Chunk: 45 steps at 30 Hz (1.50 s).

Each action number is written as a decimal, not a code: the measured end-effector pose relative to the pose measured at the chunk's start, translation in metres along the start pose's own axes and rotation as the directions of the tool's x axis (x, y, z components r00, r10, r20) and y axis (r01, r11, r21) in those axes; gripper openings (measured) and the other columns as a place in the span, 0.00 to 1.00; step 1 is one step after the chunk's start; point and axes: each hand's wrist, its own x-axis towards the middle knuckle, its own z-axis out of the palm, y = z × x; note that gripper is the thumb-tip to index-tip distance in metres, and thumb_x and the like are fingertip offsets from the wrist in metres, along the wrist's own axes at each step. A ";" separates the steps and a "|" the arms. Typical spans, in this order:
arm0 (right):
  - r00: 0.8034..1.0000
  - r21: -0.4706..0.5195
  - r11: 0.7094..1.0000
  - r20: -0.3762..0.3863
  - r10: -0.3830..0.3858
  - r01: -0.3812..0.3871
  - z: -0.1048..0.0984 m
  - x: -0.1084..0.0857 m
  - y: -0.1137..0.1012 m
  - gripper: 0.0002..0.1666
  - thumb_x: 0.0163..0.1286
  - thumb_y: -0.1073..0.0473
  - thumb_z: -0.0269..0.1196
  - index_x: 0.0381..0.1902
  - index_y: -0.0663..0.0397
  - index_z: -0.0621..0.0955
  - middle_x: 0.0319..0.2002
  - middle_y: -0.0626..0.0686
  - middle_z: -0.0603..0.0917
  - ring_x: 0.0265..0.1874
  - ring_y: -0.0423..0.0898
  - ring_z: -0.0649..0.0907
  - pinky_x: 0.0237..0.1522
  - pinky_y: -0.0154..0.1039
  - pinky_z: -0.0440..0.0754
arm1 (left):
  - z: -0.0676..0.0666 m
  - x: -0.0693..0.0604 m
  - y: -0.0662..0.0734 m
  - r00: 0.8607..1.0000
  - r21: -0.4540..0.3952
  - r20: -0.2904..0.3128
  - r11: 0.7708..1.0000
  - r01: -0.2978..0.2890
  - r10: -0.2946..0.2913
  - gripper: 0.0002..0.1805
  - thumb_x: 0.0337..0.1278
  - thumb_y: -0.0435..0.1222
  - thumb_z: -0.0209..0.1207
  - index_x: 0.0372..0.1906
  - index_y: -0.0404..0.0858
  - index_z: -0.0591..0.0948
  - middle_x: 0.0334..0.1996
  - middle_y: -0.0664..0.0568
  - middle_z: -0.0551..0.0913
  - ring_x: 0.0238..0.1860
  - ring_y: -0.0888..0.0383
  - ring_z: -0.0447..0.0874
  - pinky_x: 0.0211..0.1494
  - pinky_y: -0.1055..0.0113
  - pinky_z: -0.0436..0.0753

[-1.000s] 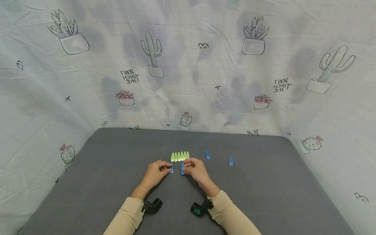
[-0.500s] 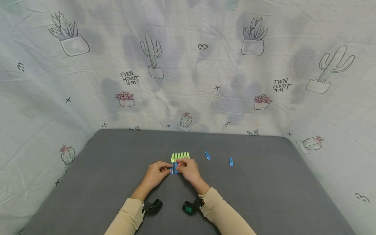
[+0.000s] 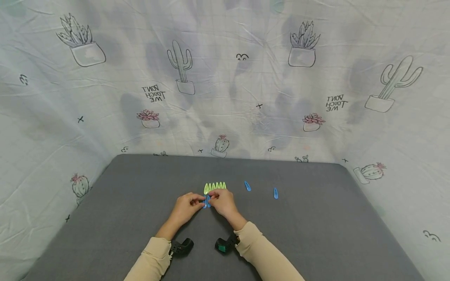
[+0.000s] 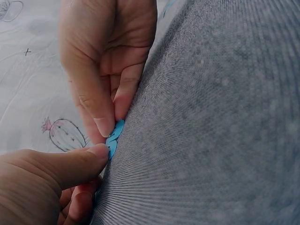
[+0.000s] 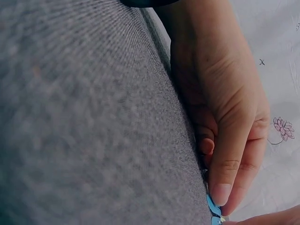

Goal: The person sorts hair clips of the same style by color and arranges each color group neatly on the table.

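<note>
Two blue snap hair clips lie side by side on the grey table, just in front of a row of several yellow-green hair clips (image 3: 206, 189). My left hand (image 3: 185, 205) pinches the left blue hair clip (image 3: 205, 205) between thumb and fingers. With thumb and fingertips, my right hand (image 3: 223, 202) grips the other blue hair clip (image 3: 209, 203), close beside the first. In the left wrist view both thumbs (image 4: 99, 151) meet near the blue clips, low on the cloth. Fingertips hide part of each clip, and the right hand covers the lower ends of some green ones.
Two more blue hair clips lie apart on the right: one tilted (image 3: 247, 186), and an upright-pointing blue clip (image 3: 275, 193) farther right. The grey cloth-covered table (image 3: 316, 234) meets a white cactus-print curtain (image 3: 225, 97) at its back and sides.
My right hand has slid left with its blue hair clip, bringing it close beside the one under my left hand. The left hand has stayed in place.
</note>
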 end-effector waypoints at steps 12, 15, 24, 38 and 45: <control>0.999 0.085 0.996 0.042 0.005 -0.008 -0.005 -0.001 0.007 0.11 0.58 0.65 0.67 0.40 0.60 0.85 0.29 0.52 0.85 0.27 0.41 0.81 0.27 0.33 0.77 | 0.002 0.000 0.000 1.000 -0.004 -0.016 1.000 -0.006 0.006 0.05 0.47 0.32 0.69 0.33 0.41 0.87 0.21 0.58 0.75 0.22 0.66 0.70 0.27 0.72 0.72; 0.998 0.137 0.991 0.066 -0.009 0.000 -0.012 -0.002 0.008 0.13 0.59 0.66 0.66 0.43 0.62 0.84 0.33 0.55 0.86 0.31 0.45 0.84 0.30 0.33 0.79 | 0.002 0.001 0.000 0.999 0.002 -0.024 1.000 -0.022 0.022 0.06 0.46 0.32 0.69 0.33 0.40 0.87 0.21 0.58 0.75 0.22 0.67 0.70 0.26 0.71 0.72; 0.992 0.217 0.975 0.107 -0.062 0.038 -0.040 -0.007 0.013 0.21 0.62 0.65 0.64 0.53 0.65 0.79 0.45 0.62 0.84 0.44 0.54 0.84 0.40 0.38 0.82 | 0.003 0.004 -0.002 0.999 -0.009 -0.031 1.000 -0.011 0.011 0.05 0.46 0.32 0.69 0.32 0.41 0.87 0.20 0.57 0.76 0.21 0.67 0.70 0.27 0.72 0.72; 0.986 0.312 0.950 0.146 -0.076 0.027 -0.104 -0.027 0.021 0.26 0.64 0.69 0.62 0.60 0.73 0.72 0.55 0.71 0.76 0.56 0.63 0.76 0.57 0.48 0.74 | 0.001 0.002 0.000 1.000 0.009 -0.007 1.000 0.024 -0.024 0.07 0.46 0.33 0.69 0.34 0.42 0.87 0.21 0.59 0.75 0.23 0.66 0.70 0.28 0.71 0.72; 0.991 0.307 0.949 0.090 -0.102 0.070 -0.123 -0.024 0.064 0.29 0.64 0.64 0.64 0.61 0.70 0.72 0.57 0.69 0.76 0.58 0.61 0.76 0.59 0.45 0.73 | 0.001 0.001 -0.001 1.000 0.015 -0.007 1.000 0.020 -0.020 0.07 0.46 0.33 0.69 0.34 0.42 0.87 0.21 0.59 0.75 0.23 0.65 0.70 0.29 0.71 0.72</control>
